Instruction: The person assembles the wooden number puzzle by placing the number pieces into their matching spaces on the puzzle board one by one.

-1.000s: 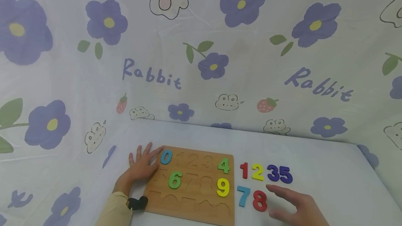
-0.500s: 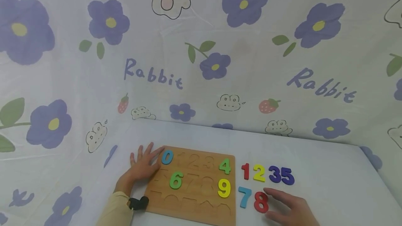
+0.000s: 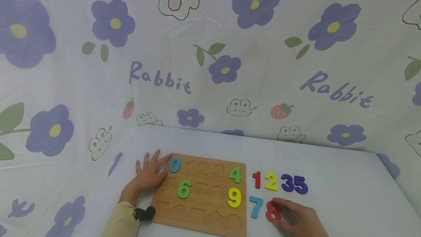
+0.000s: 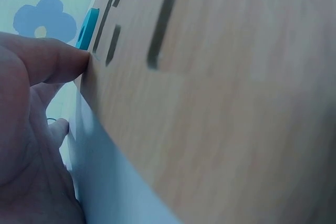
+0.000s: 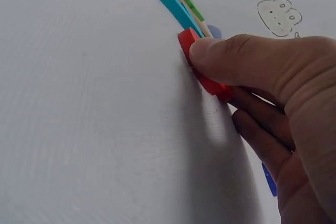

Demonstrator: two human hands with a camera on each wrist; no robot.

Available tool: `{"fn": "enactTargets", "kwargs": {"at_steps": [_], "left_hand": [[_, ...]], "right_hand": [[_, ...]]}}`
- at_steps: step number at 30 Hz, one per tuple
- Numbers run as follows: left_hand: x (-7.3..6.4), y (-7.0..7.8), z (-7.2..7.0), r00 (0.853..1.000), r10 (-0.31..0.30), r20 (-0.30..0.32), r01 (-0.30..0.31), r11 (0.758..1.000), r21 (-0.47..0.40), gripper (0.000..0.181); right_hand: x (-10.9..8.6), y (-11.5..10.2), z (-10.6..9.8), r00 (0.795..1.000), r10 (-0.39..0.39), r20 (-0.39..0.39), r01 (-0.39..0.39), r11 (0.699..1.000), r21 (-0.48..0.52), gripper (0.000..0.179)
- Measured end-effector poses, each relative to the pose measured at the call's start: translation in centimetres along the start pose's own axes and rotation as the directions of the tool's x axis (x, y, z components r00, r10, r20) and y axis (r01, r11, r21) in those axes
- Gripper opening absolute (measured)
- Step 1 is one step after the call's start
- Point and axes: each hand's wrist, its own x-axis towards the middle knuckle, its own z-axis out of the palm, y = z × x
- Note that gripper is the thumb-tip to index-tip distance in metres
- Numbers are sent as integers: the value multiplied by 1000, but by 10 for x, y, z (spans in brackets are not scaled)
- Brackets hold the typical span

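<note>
My right hand point(image 3: 300, 217) pinches the red number 8 point(image 3: 272, 211) between thumb and fingers, just right of the wooden number board point(image 3: 210, 202). In the right wrist view the thumb point(image 5: 215, 56) presses against the red piece's edge, close over the white table. My left hand point(image 3: 146, 175) rests with spread fingers at the board's upper left edge, its thumb touching the board. The blue 0 point(image 3: 171, 170), green 4 point(image 3: 234, 178), green 6 point(image 3: 180, 191) and yellow 9 point(image 3: 230, 203) are on the board; its other recesses show bare wood.
Right of the board lie a red 1 point(image 3: 257, 181), a yellow 2 point(image 3: 271, 188), a purple 3 point(image 3: 289, 183), a purple 5 point(image 3: 302, 189) and a blue 7 point(image 3: 256, 209). Behind the white table point(image 3: 355, 185) hangs a flower-patterned cloth point(image 3: 263, 46).
My right hand has moved left to the red 8, and its thumb and fingers have closed on it. The left hand stays in place on the board.
</note>
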Motion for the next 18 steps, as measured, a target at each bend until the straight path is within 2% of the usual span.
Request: {"fn": "enactTargets", "kwargs": {"at_steps": [10, 18], "left_hand": [[1, -2, 2, 1000, -8, 5, 8, 1000, -11, 66], [-3, 7, -4, 1000, -16, 15, 16, 999, -29, 66]], "right_hand": [[-2, -2, -6, 1000, -2, 9, 2, 1000, -20, 64], [-10, -16, -27, 998, -65, -10, 64, 998, -24, 65]]}}
